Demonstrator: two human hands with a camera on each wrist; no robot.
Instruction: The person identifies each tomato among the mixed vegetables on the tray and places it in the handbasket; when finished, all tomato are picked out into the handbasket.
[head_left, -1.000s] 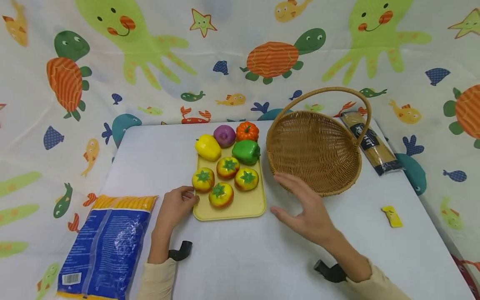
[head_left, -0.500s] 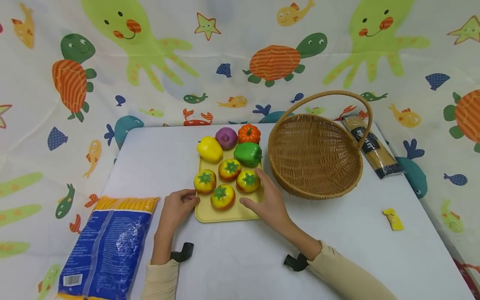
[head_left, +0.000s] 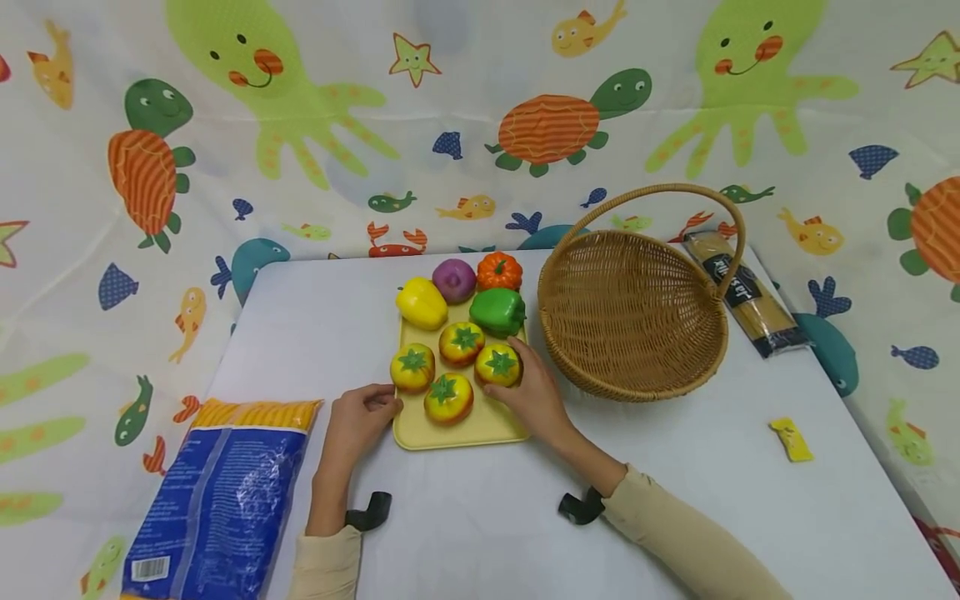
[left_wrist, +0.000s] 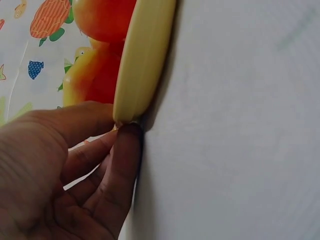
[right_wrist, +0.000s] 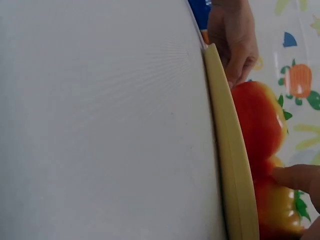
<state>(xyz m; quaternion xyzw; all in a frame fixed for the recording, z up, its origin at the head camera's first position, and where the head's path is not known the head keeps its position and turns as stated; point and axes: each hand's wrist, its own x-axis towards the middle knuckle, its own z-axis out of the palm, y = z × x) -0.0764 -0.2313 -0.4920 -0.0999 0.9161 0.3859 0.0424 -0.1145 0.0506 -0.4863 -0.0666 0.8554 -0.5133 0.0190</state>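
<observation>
A yellow tray [head_left: 461, 435] bears several red-and-yellow toy tomatoes with green star-shaped leaves, plus a yellow pepper [head_left: 422, 303], a purple onion [head_left: 453, 281], a green pepper [head_left: 498, 312] and an orange pumpkin [head_left: 499, 271]. My left hand [head_left: 364, 421] pinches the tray's left edge; in the left wrist view the thumb lies over the rim and the fingers reach below it. With thumb and fingers on either side, my right hand [head_left: 534, 397] holds the rightmost toy tomato [head_left: 498, 364], which sits on the tray. The right wrist view shows the thumb [right_wrist: 295, 177] against a tomato.
A wicker basket [head_left: 633, 312] with a tall handle stands right of the tray. Behind it lies a pasta packet [head_left: 750, 296]. A small yellow packet [head_left: 791, 439] is at the far right, and a large blue bag [head_left: 217, 500] lies at the left.
My right hand has moved left from beside the basket to the rightmost tomato, and its thumb and fingers have closed on it. My left hand stays at the tray's edge.
</observation>
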